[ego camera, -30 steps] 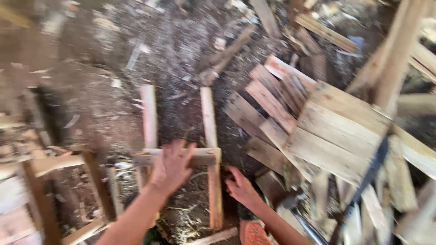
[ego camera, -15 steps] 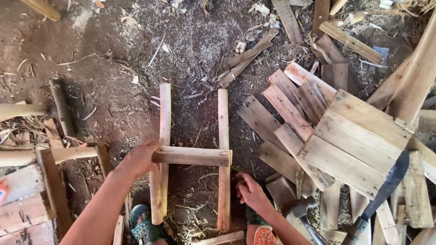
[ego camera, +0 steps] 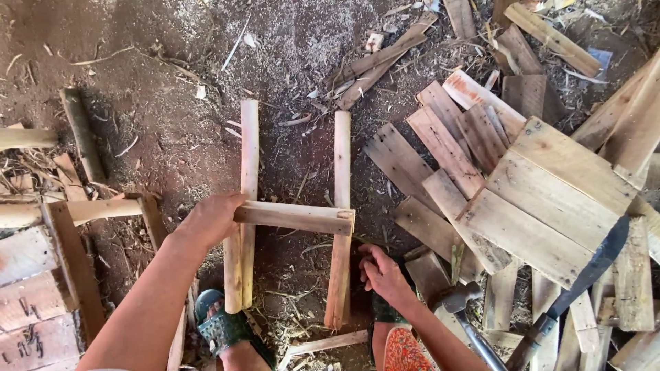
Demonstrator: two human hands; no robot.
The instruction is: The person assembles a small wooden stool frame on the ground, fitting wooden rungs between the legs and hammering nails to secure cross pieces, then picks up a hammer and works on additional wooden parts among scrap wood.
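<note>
Two long wooden sticks lie parallel on the dirt, the left stick and the right stick. A shorter cross piece lies across both. My left hand grips the left end of the cross piece where it meets the left stick. My right hand is down beside the right stick, fingers curled together near the ground; whether they pinch something small I cannot tell. A hammer lies just right of that hand.
A pile of flat planks and a board panel fill the right side. A long blade leans by the hammer. More wooden frames sit at left. My sandalled foot rests below the sticks. Sawdust and scraps cover the ground.
The view has steadied and moved closer. My left hand has stayed at the cross piece's left end while my right hand stayed low beside the right stick.
</note>
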